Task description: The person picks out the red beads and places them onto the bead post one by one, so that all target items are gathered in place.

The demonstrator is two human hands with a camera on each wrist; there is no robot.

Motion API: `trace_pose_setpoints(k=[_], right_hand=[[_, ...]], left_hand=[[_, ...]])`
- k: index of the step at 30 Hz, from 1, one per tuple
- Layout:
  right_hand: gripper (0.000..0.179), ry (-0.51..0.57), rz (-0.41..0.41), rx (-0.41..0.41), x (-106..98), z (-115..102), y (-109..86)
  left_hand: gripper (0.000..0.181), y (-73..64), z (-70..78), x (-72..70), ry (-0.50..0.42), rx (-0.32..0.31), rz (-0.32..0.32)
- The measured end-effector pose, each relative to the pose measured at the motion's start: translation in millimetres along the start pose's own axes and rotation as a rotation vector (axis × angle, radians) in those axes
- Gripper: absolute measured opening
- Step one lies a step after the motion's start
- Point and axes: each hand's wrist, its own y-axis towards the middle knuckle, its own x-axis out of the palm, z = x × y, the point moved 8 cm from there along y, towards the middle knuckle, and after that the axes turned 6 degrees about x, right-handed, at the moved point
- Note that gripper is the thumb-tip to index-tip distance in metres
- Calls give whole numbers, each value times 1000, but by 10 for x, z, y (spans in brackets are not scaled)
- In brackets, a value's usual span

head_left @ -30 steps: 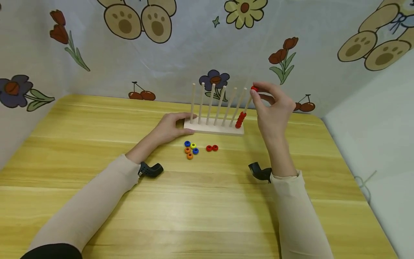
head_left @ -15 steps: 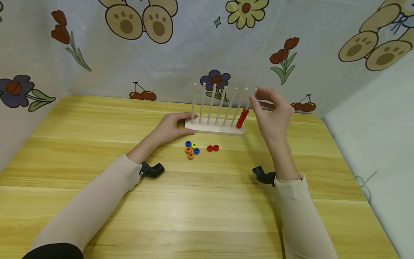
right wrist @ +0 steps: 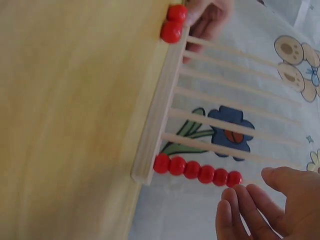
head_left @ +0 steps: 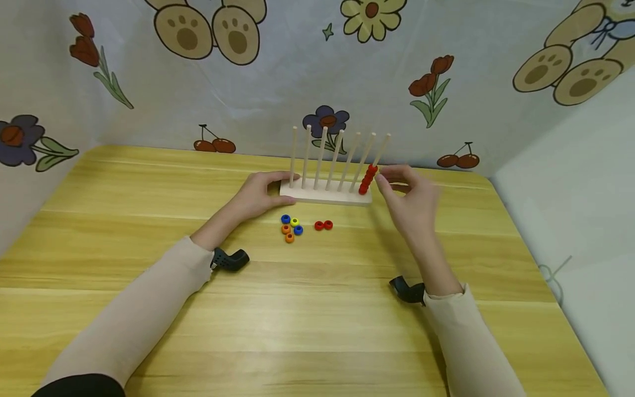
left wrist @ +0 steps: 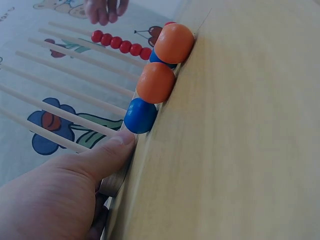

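A pale wooden peg rack (head_left: 327, 194) with several upright pegs stands near the back of the table. My left hand (head_left: 255, 196) grips the left end of its base, thumb in front and fingers behind. Several red beads (right wrist: 198, 171) are stacked on the rightmost peg, whose upper part is bare. Just right of that stack hovers my right hand (head_left: 412, 201); its fingers are relaxed with nothing between them, and the fingertips (right wrist: 240, 192) are close to the top bead. Two loose red beads (head_left: 323, 225) lie side by side in front of the rack.
Left of the red pair lies a small cluster of blue, orange and yellow beads (head_left: 290, 229). A patterned cloth (head_left: 268, 99) hangs right behind the table's back edge. The wooden tabletop (head_left: 297, 320) extends toward me, its right edge slanting.
The red bead that my right hand held at the peg's top has joined the stack. That hand has come down beside the beads and off the peg. My left hand stays on the base.
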Motion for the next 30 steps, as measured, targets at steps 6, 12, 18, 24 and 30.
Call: trace_pose_setpoints(k=[6,12,18,24,30], right_hand=[[22,9,-234,-43,313,-80,-119],[23,-13,-442,-48,563,-105,-229],[25,-15,-592,-44,696,-115,-334],[25,-58,-707,-9,820,-92,-426],[24,-89,-761,-47,904,-135,-490]], left_hand=[[57,-5,-1,-16,14,0,2],[57,-7,0,-12,9,2,0],[57,7,7,3,-4,5,2],[57,14,19,14,-2,5,1],[58,4,3,1,2,-3,-2]])
